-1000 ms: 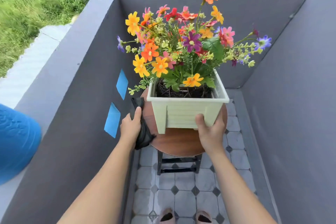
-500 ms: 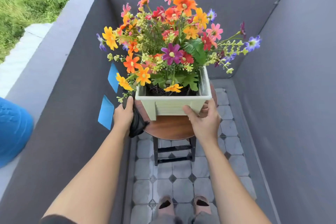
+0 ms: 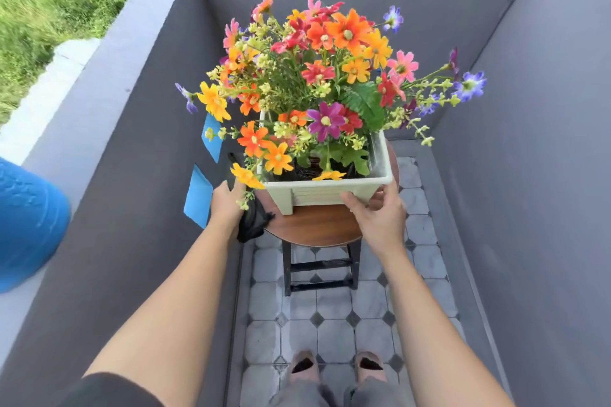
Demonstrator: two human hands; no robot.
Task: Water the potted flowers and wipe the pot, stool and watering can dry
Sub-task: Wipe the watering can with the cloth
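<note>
Cream square plastic pot of multicoloured flowers is set on a round brown wooden stool, its far side hidden by blooms. Left hand is clenched on a black cloth, fingertips hidden under petals. Right hand is held at the pot's near right corner; grip cannot be told. Stool legs are partly hidden. Grey-walled balcony, pale tiled floor; a blue object is cut off at left.
</note>
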